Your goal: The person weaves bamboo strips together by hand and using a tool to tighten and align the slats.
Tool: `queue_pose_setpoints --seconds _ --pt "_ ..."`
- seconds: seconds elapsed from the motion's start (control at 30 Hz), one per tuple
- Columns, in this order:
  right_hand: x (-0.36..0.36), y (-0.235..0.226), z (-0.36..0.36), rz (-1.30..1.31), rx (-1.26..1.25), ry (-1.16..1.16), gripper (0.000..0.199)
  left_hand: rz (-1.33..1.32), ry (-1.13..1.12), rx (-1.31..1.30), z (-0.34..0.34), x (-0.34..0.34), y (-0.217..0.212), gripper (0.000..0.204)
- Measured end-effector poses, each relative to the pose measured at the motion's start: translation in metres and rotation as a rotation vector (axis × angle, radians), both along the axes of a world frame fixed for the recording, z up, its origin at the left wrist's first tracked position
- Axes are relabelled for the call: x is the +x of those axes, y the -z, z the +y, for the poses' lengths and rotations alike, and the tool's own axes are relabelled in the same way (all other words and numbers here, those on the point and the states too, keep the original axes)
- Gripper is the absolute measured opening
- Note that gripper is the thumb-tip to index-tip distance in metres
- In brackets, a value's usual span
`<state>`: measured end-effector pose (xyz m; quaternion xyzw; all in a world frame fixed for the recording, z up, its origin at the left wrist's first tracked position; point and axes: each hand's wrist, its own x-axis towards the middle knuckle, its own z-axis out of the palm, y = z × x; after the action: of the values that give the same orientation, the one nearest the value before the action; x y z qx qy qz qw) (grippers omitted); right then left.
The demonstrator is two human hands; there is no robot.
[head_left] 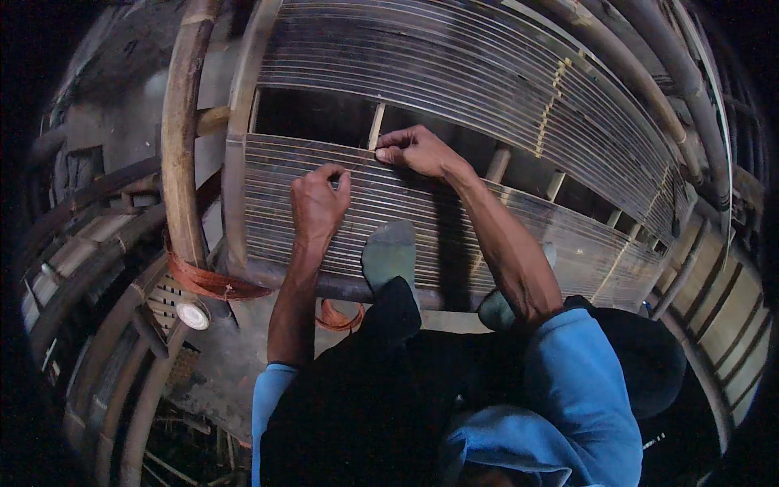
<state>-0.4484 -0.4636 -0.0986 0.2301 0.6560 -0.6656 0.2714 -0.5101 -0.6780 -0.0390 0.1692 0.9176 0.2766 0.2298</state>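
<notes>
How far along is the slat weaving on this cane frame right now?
Done: the far slat band and the near slat band look filled. In hand: the left hand and right hand pinch a thin strand at the near band's upper edge. Left: the open gap between the bands.

A thin slat (365,158) (pale, bamboo-like) lies along the slatted panel's (487,235) upper edge.

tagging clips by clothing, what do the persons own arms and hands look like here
Both hands are bare: no gloves, rings or watch show on the left hand or the right hand. The forearms are bare too. Blue sleeves are pushed up near the elbows, the right one loose and creased.
</notes>
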Motion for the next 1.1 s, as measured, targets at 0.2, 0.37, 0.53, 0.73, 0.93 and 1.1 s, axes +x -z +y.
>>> queue_pose_setpoints --seconds 0.2,0.37,0.53,0.73,0.93,1.1 --pt "0.001 0.007 0.003 0.012 -0.034 0.015 0.033 0.041 0.1 -0.055 0.006 -0.002 -0.001 0.015" --pt "0.0 0.008 0.004 0.031 0.006 -0.01 0.034 0.065 0.119 -0.083 0.002 -0.006 0.006 0.016" --pt "-0.001 0.003 0.003 0.03 -0.04 0.004 0.032 0.111 0.036 0.042 -0.002 0.0 0.008 0.019" --pt "-0.001 0.0 0.005 -0.015 -0.035 0.003 0.035 0.312 0.191 0.013 0.001 0.009 0.01 0.015" --pt "-0.002 -0.002 0.004 -0.008 -0.031 -0.001 0.037 0.204 0.235 -0.267 0.013 0.015 0.006 0.017" --pt "-0.002 0.008 0.0 0.054 -0.022 0.008 0.034 0.114 0.292 -0.443 -0.002 0.01 0.014 0.025"
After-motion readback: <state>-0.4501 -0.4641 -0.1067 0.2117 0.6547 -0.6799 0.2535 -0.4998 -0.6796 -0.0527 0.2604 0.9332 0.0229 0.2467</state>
